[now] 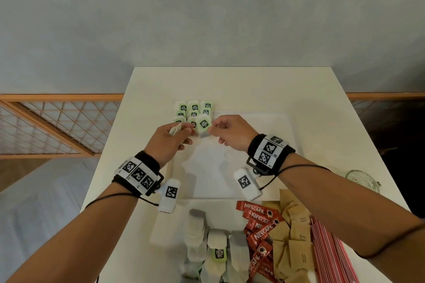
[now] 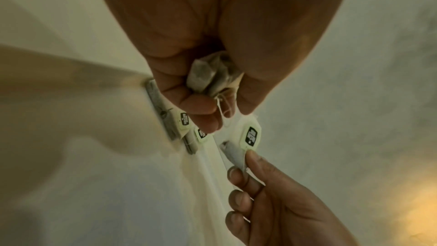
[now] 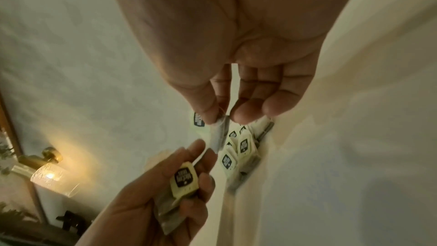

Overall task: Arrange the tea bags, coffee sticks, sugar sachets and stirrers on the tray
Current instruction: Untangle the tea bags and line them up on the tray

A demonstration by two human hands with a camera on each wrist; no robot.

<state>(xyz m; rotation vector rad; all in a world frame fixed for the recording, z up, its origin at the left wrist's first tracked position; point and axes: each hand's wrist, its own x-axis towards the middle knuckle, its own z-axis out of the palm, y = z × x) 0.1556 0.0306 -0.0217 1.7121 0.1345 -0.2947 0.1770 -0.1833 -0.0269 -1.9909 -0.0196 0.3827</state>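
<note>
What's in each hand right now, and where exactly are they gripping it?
The right hand pinches one tea bag by its near end. The left hand grips spare tea bags around their bodies.

1. Your arms are bare; no sleeves show.
2. Your left wrist [image 1: 138, 176] wears a black band carrying white tiles printed with black-and-white square markers.
3. A white block [image 1: 169, 195] with one such marker hangs from a black bracket on that band.
4. Your right wrist [image 1: 270, 153] has the same black band, marker tiles and bracket, with its own white marked block [image 1: 247, 183].
5. A thin black cable [image 1: 299, 167] runs from each unit along your forearm.
</note>
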